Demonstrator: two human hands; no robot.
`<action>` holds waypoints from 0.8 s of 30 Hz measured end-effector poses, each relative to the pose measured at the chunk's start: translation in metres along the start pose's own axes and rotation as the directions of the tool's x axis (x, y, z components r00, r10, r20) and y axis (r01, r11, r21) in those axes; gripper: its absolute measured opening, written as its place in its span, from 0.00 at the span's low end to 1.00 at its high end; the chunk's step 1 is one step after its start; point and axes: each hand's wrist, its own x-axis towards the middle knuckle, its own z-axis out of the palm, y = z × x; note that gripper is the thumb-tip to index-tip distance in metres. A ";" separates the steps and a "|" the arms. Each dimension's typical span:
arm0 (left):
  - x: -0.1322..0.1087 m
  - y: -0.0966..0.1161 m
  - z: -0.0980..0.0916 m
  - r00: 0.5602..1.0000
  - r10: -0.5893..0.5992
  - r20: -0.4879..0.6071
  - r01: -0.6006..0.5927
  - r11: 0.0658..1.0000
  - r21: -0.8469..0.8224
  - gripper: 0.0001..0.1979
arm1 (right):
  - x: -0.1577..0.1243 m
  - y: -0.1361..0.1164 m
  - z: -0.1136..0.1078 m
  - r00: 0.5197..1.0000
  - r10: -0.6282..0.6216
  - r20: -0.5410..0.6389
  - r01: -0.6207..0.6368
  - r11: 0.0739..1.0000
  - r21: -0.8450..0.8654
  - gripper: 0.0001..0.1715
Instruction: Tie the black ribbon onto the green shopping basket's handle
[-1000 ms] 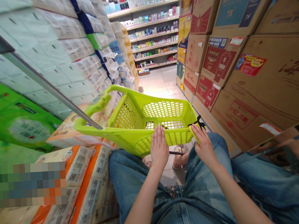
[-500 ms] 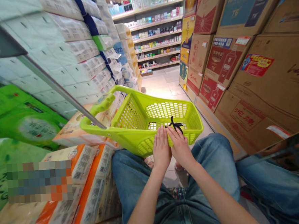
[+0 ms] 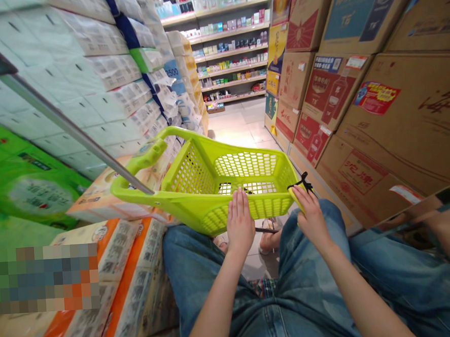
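Note:
A lime-green shopping basket (image 3: pixel 247 159) with perforated walls stands before my knees, its pull handle (image 3: pixel 152 151) toward the left. My left hand (image 3: pixel 240 222) lies on the near rim, its fingers straight, side by side and pointing away from me. At the near right corner, my right hand (image 3: pixel 310 215) is closed around a small yellow piece; its kind is partly hidden by the fingers. A thin black cord (image 3: pixel 305 182) with loose ends sticks up above that hand. Some small dark bits show inside the basket beyond my left fingertips.
Stacked white tissue packs (image 3: pixel 100 69) line the left, with orange-edged packs (image 3: pixel 117 277) beside my leg. Cardboard cartons (image 3: pixel 392 102) stand piled on the right. A grey metal bar (image 3: pixel 81 129) slants to the basket's left end. Stocked shelves (image 3: pixel 233 51) close the aisle behind.
My right hand has moved right along the near rim, away from my left hand, and the black cord has gone with it. My left hand stays on the rim.

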 end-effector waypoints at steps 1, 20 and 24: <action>0.000 0.000 0.000 1.000 0.000 -0.003 0.000 1.000 0.000 0.41 | 0.001 -0.004 0.000 1.000 0.017 -0.004 -0.017 1.000 -0.016 0.44; 0.001 0.000 0.001 1.000 -0.008 -0.006 0.008 1.000 0.008 0.39 | 0.013 -0.109 0.025 0.978 -0.114 0.177 0.131 0.987 -0.088 0.50; 0.001 0.001 0.001 1.000 -0.005 -0.001 0.005 1.000 -0.019 0.41 | 0.002 -0.079 0.014 0.971 -0.181 0.158 0.208 0.961 -0.180 0.50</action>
